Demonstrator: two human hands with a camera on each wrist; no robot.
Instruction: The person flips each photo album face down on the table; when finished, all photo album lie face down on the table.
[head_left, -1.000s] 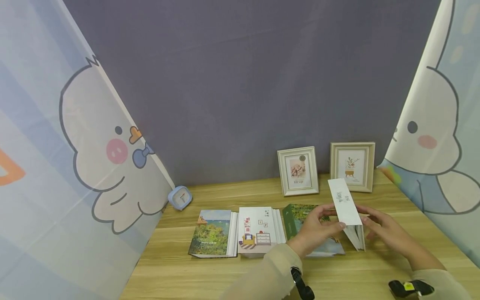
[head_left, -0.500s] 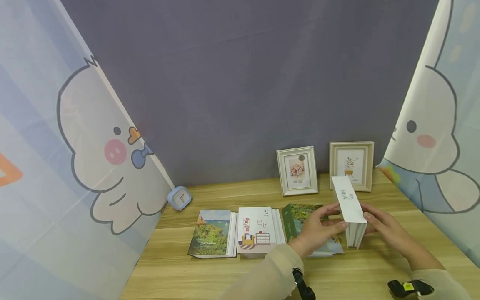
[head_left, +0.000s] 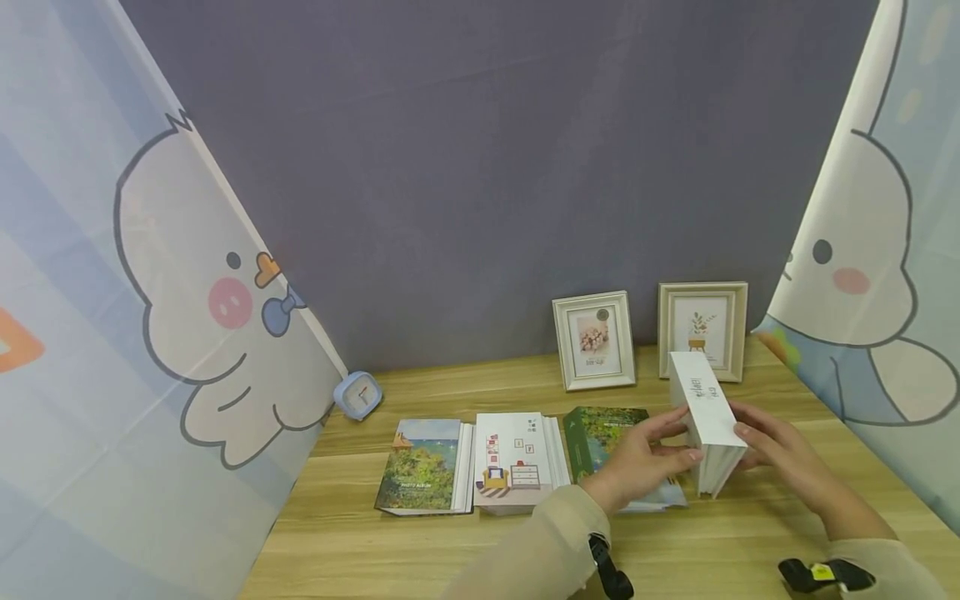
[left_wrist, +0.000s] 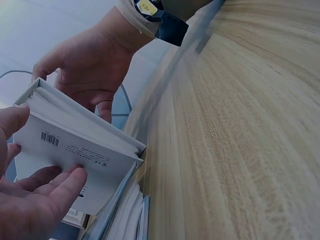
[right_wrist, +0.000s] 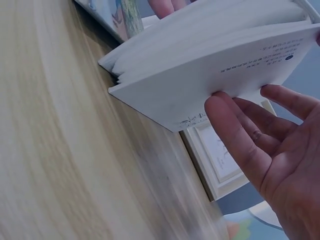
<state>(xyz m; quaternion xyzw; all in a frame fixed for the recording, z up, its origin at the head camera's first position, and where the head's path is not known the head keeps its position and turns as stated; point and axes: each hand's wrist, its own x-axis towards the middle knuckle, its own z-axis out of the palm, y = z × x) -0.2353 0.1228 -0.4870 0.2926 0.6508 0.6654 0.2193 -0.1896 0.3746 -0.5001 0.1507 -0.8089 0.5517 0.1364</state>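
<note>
A thick white photo album [head_left: 705, 404] stands spine up on the right side of the table, between both hands. My left hand [head_left: 637, 462] holds its left side, fingers spread on the cover and thumb at the near spine corner. From the right, my right hand [head_left: 783, 462] has its fingertips on the other cover and its thumb by the spine. In the left wrist view, a barcode shows on the album's cover [left_wrist: 75, 137], below the thumb of the left hand [left_wrist: 35, 205]. The right wrist view shows the pages [right_wrist: 200, 37] slightly fanned at the lower edge.
Three photo albums lie in a row: a landscape one [head_left: 420, 467], a white one with furniture drawings [head_left: 513, 475] and a green one [head_left: 592, 433] partly behind my left hand. Two picture frames [head_left: 566, 350] and a blue clock [head_left: 358, 396] stand farther back on the wooden table [head_left: 337, 533].
The upright album has moved a little to the right, both hands travelling with it. Its covers and pages have been squared up, and its near end has shifted right.
</note>
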